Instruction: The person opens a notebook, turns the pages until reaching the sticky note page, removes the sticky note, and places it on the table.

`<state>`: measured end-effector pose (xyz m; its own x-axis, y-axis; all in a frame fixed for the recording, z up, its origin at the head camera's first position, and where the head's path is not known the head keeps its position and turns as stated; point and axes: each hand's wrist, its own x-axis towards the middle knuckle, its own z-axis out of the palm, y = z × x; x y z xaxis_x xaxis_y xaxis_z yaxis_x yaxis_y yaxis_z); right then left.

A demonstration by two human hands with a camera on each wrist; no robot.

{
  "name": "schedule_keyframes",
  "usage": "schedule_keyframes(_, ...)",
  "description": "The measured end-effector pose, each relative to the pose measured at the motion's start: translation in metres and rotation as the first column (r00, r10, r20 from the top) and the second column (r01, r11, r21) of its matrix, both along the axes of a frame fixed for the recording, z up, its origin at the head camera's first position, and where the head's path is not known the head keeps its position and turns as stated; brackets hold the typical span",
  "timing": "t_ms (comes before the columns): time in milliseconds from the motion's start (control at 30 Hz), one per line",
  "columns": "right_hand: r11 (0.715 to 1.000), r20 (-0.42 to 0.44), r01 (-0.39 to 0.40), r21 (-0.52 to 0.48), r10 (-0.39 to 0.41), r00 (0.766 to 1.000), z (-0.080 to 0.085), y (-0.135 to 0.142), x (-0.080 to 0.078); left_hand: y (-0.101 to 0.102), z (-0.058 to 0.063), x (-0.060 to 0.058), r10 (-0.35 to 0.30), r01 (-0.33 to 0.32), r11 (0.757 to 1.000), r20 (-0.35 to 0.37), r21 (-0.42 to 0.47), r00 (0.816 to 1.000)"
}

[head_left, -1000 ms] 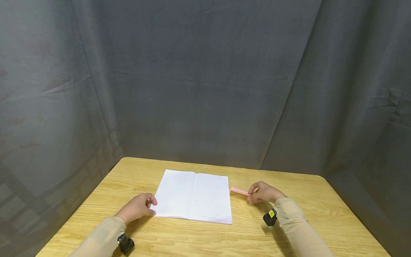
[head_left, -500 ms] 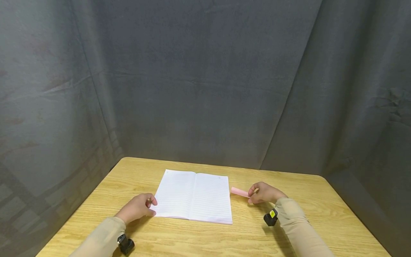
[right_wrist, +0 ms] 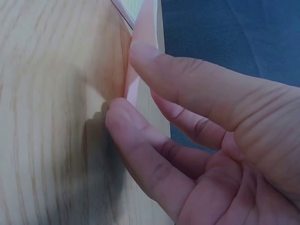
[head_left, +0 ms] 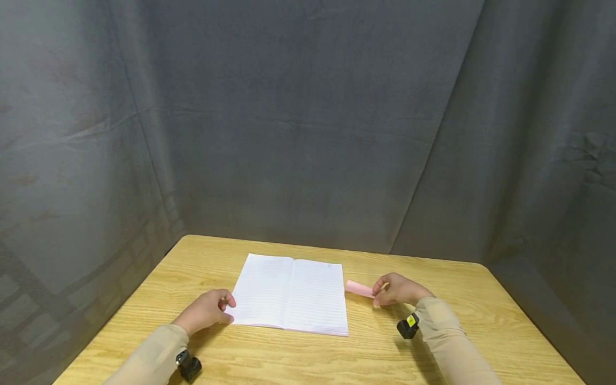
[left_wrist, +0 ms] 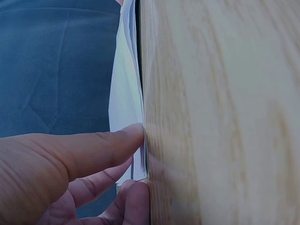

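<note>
An open lined notebook (head_left: pixel 313 299) lies flat on the wooden table, its blank ruled pages facing up. At its lower left corner is my left hand (head_left: pixel 207 311), thumb and fingers resting along the edge with a gap between them. The left wrist view shows that thumb (left_wrist: pixel 110 147) touching the notebook's pages (left_wrist: pixel 125 89). To the right of the notebook, my right hand (head_left: pixel 397 290) pinches one end of a pink paper strip (head_left: pixel 358 289) between thumb and fingers. The strip's free end points at the notebook's right edge, a small distance off.
The wooden table (head_left: pixel 298 358) has rounded far corners. Grey cloth (head_left: pixel 298 133) hangs behind it and at both sides. Each wrist carries a small black camera (head_left: pixel 408 326).
The pink paper strip has turned in my right fingers, so more of its flat face shows. My right hand has shifted very slightly right. The left hand and notebook have stayed still.
</note>
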<state>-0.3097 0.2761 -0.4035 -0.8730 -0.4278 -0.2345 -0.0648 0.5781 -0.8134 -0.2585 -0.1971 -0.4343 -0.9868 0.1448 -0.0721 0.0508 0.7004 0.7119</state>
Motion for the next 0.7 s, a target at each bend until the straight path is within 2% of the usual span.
schedule_keyframes(267,0.999,0.012,-0.013,-0.040,0.014,1.000,0.0024,0.0058,-0.0011,0.0003,0.0025,0.0002,-0.016,0.016,1.000,0.000,-0.018,1.000)
schedule_keyframes(700,1.000,0.010,-0.002,-0.027,0.002,1.000,0.0040,0.0088,0.0008,0.0013,0.0034,0.0020,-0.015,0.015,1.000,0.000,-0.017,1.000)
